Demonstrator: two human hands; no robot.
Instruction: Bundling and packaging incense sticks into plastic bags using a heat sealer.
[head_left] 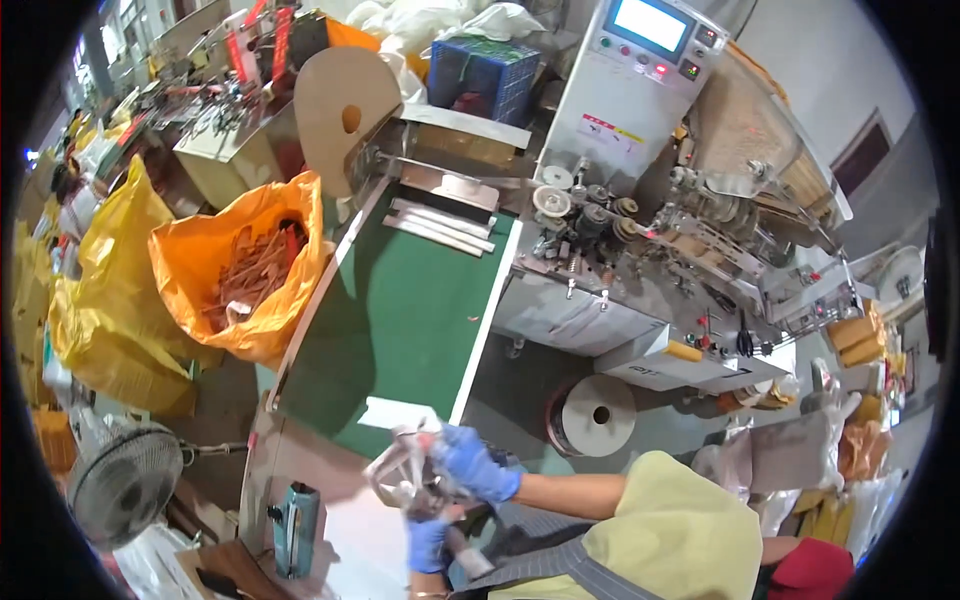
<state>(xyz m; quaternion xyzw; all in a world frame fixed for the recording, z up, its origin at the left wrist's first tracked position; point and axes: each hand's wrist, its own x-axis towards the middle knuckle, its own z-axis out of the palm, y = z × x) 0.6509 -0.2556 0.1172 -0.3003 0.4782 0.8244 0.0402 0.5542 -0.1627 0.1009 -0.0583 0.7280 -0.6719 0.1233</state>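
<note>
My right hand (477, 464), in a blue glove, is closed around the upper side of a bundle of pale, whitish-grey strips (402, 474). Below it, my left hand (427, 543), also gloved in blue, grips the lower part of the same bundle. Motion blurs the bundle, and its exact kind does not show. Just beyond my hands a flat white strip (400, 413) lies across the near end of a green conveyor belt (420, 330). Several long, narrow white packets (440, 228) rest crosswise at the belt's far end.
Left of the belt stands an orange bag (185, 265) holding thin brown pieces. A teal metal device (296, 530) stands on the white tabletop (355, 540), near a fan (125, 485). At the right are a machine with a screen (648, 25) and a large white reel (598, 415).
</note>
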